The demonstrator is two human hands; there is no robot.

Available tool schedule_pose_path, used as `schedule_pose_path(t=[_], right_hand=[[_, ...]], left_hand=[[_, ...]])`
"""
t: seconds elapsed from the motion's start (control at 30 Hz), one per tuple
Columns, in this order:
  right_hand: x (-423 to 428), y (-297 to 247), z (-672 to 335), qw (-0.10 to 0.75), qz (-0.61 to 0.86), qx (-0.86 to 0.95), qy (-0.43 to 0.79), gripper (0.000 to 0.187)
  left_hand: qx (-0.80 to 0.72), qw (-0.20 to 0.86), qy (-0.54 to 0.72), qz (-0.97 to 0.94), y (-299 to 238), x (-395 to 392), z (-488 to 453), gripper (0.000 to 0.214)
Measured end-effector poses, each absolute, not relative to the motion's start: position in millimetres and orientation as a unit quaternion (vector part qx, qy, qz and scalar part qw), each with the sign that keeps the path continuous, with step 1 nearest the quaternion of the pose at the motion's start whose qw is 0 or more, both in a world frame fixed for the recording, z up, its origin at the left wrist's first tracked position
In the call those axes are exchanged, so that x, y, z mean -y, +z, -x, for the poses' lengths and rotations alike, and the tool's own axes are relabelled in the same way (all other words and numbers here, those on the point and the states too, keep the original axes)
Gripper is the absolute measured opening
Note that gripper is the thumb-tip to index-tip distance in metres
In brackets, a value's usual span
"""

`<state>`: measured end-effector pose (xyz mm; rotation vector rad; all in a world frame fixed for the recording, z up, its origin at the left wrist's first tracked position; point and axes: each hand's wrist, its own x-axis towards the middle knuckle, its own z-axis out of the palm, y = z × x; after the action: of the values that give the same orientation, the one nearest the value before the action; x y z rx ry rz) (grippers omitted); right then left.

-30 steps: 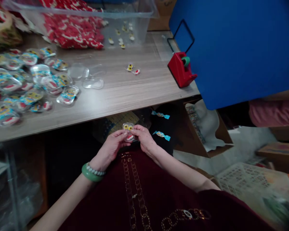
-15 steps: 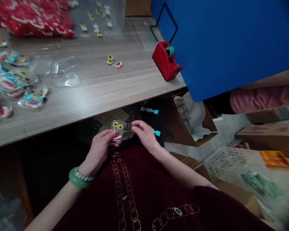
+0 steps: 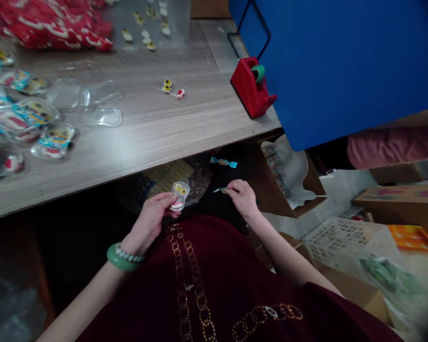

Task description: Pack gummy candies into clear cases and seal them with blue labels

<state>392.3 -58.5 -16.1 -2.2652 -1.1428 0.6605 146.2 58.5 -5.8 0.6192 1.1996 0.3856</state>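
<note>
Left fingers (image 3: 160,200) clamped on clear plastic blister (image 3: 180,196), edge grip leaving the yellow-eyed face uncovered; right fingers (image 3: 233,188) pinched together on small blue wrapper (image 3: 218,190); blue twist-wrapped piece (image 3: 223,163) just beyond; well past the fingers, laminate surface (image 3: 142,137), filled blisters (image 3: 53,141), red tape dispenser (image 3: 253,90).

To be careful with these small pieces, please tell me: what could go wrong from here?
The clear case is held by only the left hand, so it might slip onto the lap. The blue-wrapped piece is tiny and only pinched by the right hand, so it could drop out of sight.
</note>
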Motion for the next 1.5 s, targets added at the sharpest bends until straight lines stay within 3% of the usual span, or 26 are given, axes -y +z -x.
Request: schedule_pose_path(t=[0.1,0.2,0.33,0.53,0.9,1.5], right_hand=[[51.1,3.7,-389.8,0.388,0.791,0.323,0.345,0.015],[35.8,28.3,-369.5,0.442,0.729,0.278,0.442,0.016],[12.2,34.0,-324.5,0.422,0.665,0.317,0.529,0.016],[0.2,3.2,-290.8,0.369,0.698,0.325,0.521,0.019],[-2.8,2.7,-298.8,0.408,0.639,0.205,0.619,0.016],[-5.3,-6.6,-294.3,0.394,0.660,0.233,0.596,0.013]], left_hand=[[-0.545,0.765,0.185,-0.287,-7.2,-58.2,-146.8,0.023],[-0.532,0.766,0.194,-0.303,-6.1,-57.6,-149.8,0.020],[-0.535,0.755,0.181,-0.332,-4.7,-54.8,-154.4,0.016],[-0.535,0.743,0.175,-0.363,-9.0,-49.8,-153.3,0.011],[-0.448,0.788,0.127,-0.403,-10.8,-57.5,-143.2,0.018],[-0.430,0.800,0.126,-0.398,-21.3,-60.6,-134.4,0.028]])
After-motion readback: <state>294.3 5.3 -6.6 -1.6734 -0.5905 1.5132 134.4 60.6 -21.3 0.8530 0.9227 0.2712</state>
